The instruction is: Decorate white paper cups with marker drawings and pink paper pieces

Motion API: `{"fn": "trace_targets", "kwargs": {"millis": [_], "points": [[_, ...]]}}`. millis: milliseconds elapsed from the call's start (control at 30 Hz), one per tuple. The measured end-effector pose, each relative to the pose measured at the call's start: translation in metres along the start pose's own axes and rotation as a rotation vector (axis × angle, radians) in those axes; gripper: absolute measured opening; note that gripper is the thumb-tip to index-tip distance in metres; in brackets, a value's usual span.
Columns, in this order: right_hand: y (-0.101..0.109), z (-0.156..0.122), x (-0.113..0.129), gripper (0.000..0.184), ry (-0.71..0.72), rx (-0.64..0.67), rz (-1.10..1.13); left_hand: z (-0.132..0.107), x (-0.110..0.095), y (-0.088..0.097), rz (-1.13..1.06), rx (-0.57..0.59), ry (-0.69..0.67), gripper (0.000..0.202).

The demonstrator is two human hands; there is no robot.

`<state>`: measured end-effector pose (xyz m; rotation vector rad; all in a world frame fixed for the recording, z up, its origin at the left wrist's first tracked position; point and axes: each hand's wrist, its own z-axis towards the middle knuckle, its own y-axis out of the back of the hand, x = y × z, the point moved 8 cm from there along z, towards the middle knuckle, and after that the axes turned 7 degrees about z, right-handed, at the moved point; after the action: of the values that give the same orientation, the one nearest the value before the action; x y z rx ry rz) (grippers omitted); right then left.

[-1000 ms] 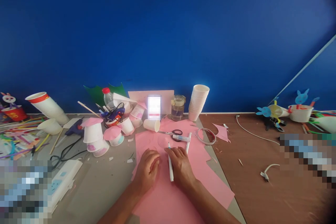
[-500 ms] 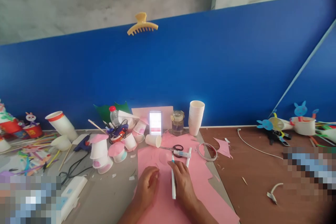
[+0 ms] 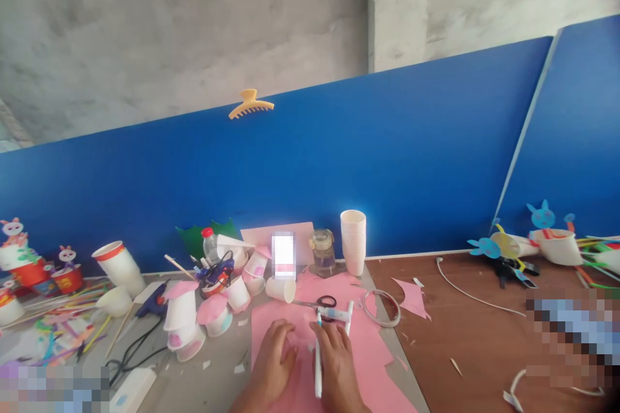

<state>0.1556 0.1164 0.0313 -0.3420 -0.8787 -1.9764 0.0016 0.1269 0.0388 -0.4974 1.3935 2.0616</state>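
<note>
Pen: the white pen [image 3: 318,361] lies along my right hand [image 3: 338,366], tip pointing away from me and low over the paper; whether it touches, I cannot tell.
Right fingers: curled around the pen's barrel, gripping it.
Pink sheet: the pink sheet [image 3: 371,361] lies flat on the grey table [image 3: 213,387] under both hands, its far edge ragged with cut-outs.
Left hand: my left hand [image 3: 274,364] rests on the sheet just beside the pen, fingers loosely bent and holding nothing, as far as I can see.
Step in hand: by my judgement, marking on the sheet, with the left hand pinning it down.
Next move calls for: a steady sheet and the tip brought down lightly.
Just beyond: scissors [image 3: 323,302] and a tape ring [image 3: 382,307] lie near the sheet's far edge.
Further back: a stack of paper cups [image 3: 352,242] stands by the blue partition [image 3: 387,155].
</note>
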Motion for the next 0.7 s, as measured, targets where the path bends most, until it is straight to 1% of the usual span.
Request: {"fn": "trace_targets", "kwargs": {"millis": [133, 167, 233, 267, 333, 400, 500, 600, 700], "points": [[-0.007, -0.004, -0.007, 0.062, 0.091, -0.024, -0.033, 0.019, 0.002, -0.008, 0.07, 0.033, -0.007, 0.041], [-0.011, -0.006, -0.01, 0.064, 0.104, -0.023, -0.046, 0.023, 0.004, -0.011, 0.088, 0.042, 0.02, 0.043], [-0.014, -0.009, -0.018, 0.066, 0.108, -0.081, -0.094, 0.028, 0.01, -0.021, 0.139, 0.076, 0.1, 0.05], [-0.014, -0.01, -0.021, 0.066, 0.099, -0.142, -0.122, 0.03, 0.013, -0.027, 0.172, 0.102, 0.136, 0.055], [-0.02, -0.013, -0.028, 0.066, 0.061, -0.157, -0.162, 0.029, 0.016, -0.038, 0.251, 0.165, 0.165, 0.061], [-0.026, -0.015, -0.032, 0.068, 0.031, -0.159, -0.198, 0.028, 0.017, -0.046, 0.323, 0.205, 0.147, 0.06], [-0.031, -0.018, -0.033, 0.072, 0.02, -0.162, -0.241, 0.027, 0.019, -0.049, 0.348, 0.206, 0.141, 0.052], [-0.033, -0.019, -0.032, 0.073, 0.019, -0.143, -0.258, 0.027, 0.018, -0.046, 0.294, 0.19, 0.122, 0.044], [-0.032, -0.019, -0.035, 0.069, 0.011, -0.115, -0.268, 0.028, 0.014, -0.04, 0.23, 0.143, 0.079, 0.039]]}}
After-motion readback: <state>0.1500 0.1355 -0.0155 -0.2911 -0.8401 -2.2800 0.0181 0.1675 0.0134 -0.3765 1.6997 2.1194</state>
